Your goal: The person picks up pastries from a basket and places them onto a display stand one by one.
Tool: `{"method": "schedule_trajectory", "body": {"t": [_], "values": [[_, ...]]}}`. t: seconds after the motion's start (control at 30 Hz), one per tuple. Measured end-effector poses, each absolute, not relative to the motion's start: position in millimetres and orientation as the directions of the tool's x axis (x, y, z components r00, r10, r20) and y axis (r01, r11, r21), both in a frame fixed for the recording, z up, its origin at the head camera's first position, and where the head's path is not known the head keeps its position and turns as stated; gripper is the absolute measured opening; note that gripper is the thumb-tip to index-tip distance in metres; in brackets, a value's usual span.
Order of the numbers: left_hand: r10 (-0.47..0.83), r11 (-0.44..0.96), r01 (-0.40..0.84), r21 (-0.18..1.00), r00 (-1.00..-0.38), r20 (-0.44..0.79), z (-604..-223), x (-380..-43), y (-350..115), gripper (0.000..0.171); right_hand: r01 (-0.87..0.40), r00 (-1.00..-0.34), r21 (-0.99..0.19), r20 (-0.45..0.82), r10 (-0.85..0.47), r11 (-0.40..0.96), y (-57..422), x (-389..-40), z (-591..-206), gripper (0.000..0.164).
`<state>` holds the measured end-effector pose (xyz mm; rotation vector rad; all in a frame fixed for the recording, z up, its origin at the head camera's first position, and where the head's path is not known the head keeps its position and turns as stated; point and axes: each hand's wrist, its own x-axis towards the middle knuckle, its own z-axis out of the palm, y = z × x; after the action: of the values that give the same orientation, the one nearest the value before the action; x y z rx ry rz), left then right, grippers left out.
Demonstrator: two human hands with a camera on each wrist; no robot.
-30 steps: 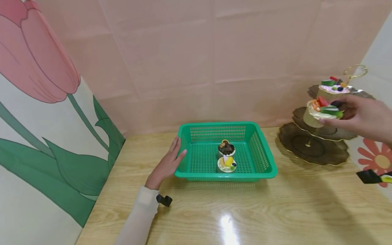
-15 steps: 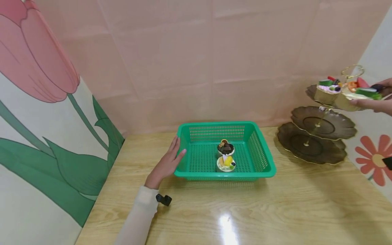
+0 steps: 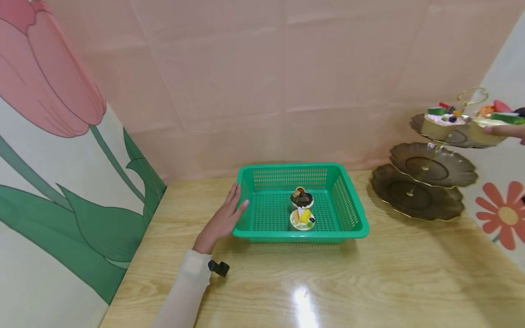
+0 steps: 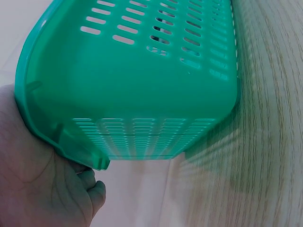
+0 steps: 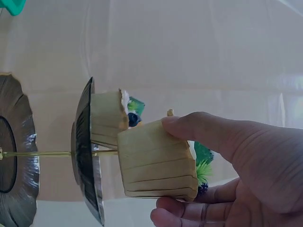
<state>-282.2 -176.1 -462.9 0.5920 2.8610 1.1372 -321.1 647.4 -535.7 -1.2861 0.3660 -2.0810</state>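
Observation:
At the far right of the head view, my right hand (image 3: 510, 131) holds a fruit-topped cupcake (image 3: 484, 131) in a pale paper cup, by the stand's top tier. The right wrist view shows thumb and fingers around that cupcake (image 5: 156, 161); whether its base touches the tier I cannot tell. A pink-cream cupcake (image 3: 439, 126) sits on the top tier (image 3: 457, 136). My left hand (image 3: 221, 218) rests with straight fingers against the left rim of a green basket (image 3: 301, 234). Inside the basket are a chocolate cupcake (image 3: 302, 199) and a yellow-fruit cupcake (image 3: 302, 220).
The brown stand's middle tier (image 3: 434, 164) and bottom tier (image 3: 418, 196) lie under the top one, with a gold loop handle (image 3: 471, 94) above. A pink cloth (image 3: 205, 91) hangs behind the wooden table (image 3: 262, 282). Tulip-patterned wall (image 3: 61, 182) stands at left.
My right hand has carried the fruit-topped cupcake rightward, from in front of the stand to the right side of its top tier. My left hand stays on the basket rim.

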Motion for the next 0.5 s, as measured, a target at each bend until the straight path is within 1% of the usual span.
{"method": "schedule_trajectory", "body": {"t": [0.07, 0.13, 0.17, 0.23, 0.3, 0.37, 0.4, 0.43, 0.5], "values": [[0.346, 0.667, 0.342, 0.662, -0.929, 0.132, -463, -282, -176, 0.082, 0.349, -0.3, -0.535, 0.714, -0.632, -0.77, 646, -321, -538, 0.026], [0.345, 0.667, 0.343, 0.661, -0.929, 0.133, -463, -281, -176, 0.082, 0.302, -0.326, -0.528, 0.725, -0.607, -0.794, 646, -320, -540, 0.025], [0.345, 0.667, 0.343, 0.662, -0.929, 0.134, -463, -281, -176, 0.082, 0.325, -0.345, -0.527, 0.707, -0.618, -0.785, 647, -318, -540, 0.025], [0.345, 0.668, 0.342, 0.661, -0.929, 0.133, -463, -280, -176, 0.082, 0.411, -0.362, -0.546, 0.637, -0.68, -0.73, 652, -316, -540, 0.032], [0.346, 0.668, 0.341, 0.661, -0.929, 0.13, -462, -280, -176, 0.081, 0.546, -0.358, -0.551, 0.528, -0.77, -0.632, 657, -315, -537, 0.043], [0.346, 0.671, 0.339, 0.659, -0.93, 0.126, -462, -279, -176, 0.081, 0.669, -0.323, -0.537, 0.412, -0.852, -0.513, 662, -315, -532, 0.051], [0.347, 0.672, 0.34, 0.658, -0.929, 0.125, -462, -279, -177, 0.081, 0.706, -0.302, -0.535, 0.365, -0.881, -0.463, 665, -316, -529, 0.055], [0.349, 0.671, 0.342, 0.658, -0.928, 0.127, -462, -279, -177, 0.081, 0.732, -0.281, -0.531, 0.334, -0.9, -0.426, 666, -317, -527, 0.059], [0.349, 0.668, 0.344, 0.66, -0.928, 0.13, -462, -279, -177, 0.081, 0.763, -0.266, -0.515, 0.299, -0.916, -0.39, 669, -319, -522, 0.07]]}}
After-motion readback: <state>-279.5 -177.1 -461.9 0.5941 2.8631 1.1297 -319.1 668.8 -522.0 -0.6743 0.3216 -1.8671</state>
